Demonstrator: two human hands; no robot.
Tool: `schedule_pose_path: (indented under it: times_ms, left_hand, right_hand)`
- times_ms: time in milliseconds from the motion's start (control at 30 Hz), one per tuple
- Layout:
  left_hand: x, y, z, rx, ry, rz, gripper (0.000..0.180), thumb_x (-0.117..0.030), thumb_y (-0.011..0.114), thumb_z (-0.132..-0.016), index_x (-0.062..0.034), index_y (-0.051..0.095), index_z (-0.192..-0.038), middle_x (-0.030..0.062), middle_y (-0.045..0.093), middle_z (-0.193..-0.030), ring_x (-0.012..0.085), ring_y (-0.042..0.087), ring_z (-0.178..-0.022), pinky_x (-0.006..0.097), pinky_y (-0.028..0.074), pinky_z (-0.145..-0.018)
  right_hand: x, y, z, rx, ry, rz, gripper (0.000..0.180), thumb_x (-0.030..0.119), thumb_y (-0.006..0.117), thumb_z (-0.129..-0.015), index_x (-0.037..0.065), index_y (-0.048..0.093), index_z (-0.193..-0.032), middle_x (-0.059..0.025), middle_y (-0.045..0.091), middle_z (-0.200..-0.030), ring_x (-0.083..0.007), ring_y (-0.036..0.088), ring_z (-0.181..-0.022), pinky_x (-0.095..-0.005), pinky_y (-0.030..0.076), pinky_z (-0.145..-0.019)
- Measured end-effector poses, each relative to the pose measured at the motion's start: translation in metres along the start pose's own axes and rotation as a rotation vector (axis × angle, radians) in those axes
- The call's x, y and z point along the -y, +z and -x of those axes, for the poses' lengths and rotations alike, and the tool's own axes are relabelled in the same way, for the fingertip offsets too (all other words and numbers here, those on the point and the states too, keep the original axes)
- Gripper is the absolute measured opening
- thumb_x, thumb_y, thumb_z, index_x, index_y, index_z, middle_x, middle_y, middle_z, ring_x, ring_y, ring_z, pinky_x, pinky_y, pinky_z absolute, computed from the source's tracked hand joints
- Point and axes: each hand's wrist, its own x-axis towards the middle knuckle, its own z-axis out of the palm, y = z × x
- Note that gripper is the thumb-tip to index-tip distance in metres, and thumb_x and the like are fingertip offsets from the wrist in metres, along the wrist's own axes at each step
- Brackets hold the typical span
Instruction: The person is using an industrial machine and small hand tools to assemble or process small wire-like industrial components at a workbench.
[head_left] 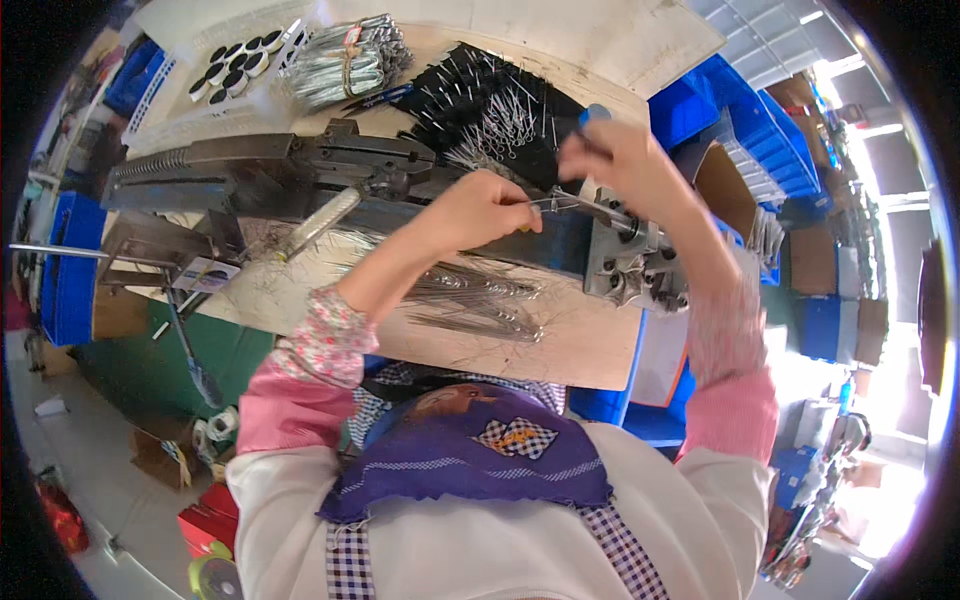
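At the middle of the bench, my left hand point(478, 212) is closed, thumb and fingers pinched on a thin metal wire point(549, 205). This wire runs toward the clamp end of a metal bench machine point(625, 235). My right hand point(625, 165) is raised just above and beyond that end, its fingers bent and smeared by motion. A round blue piece point(595, 114) shows beside its fingertips; whether the hand holds it I cannot tell. Beyond my hands, hooked metal wires point(505, 125) with looped ends lie on a black cloth point(460, 85).
Loose thin wires point(475, 295) lie along the bench's near side. At the far left are a white basket point(150, 105) of black-and-white rolls and a tied wire bundle point(350, 65). A long dark metal rail point(250, 165) extends left. Blue bins point(735, 110) stand at the right.
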Motion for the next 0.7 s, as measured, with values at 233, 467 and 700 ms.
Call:
schedule_pose_path:
  times_ms: [233, 467, 700]
  left_hand:
    - [-0.037, -0.025, 0.03, -0.338, 0.564, -1.222, 0.01, -0.007, 0.061, -0.07, -0.0027, 0.068, -0.076, 0.006, 0.06, -0.076, 0.0228, 0.057, -0.069, 0.033, 0.05, -0.06]
    - [-0.037, -0.049, 0.079, -0.845, 0.913, -1.122, 0.009, -0.006, 0.062, -0.079, -0.0052, 0.066, -0.087, 0.0045, 0.062, -0.087, 0.0187, 0.058, -0.076, 0.028, 0.047, -0.064]
    - [0.033, -0.025, 0.11, 0.108, 0.066, 1.875, 0.057, -0.049, 0.036, -0.098, 0.0026, 0.059, -0.101, 0.0092, 0.055, -0.069, 0.0138, 0.048, -0.049, 0.024, 0.036, -0.042]
  right_hand:
    - [0.029, 0.052, 0.0, -0.229, -0.439, 0.262, 0.016, 0.007, 0.068, -0.074, 0.002, 0.06, -0.087, -0.011, 0.058, -0.075, -0.0312, 0.06, -0.075, -0.0374, 0.05, -0.067]
    - [0.035, 0.07, -0.025, -0.248, -0.279, -0.199, 0.015, 0.012, 0.069, -0.079, 0.002, 0.067, -0.09, -0.0131, 0.067, -0.084, -0.0316, 0.064, -0.077, -0.0358, 0.052, -0.068]
    - [0.033, 0.085, -0.037, -0.216, -0.296, -0.055, 0.014, 0.013, 0.068, -0.081, 0.003, 0.069, -0.091, -0.0106, 0.068, -0.086, -0.0261, 0.065, -0.08, -0.0317, 0.052, -0.073]
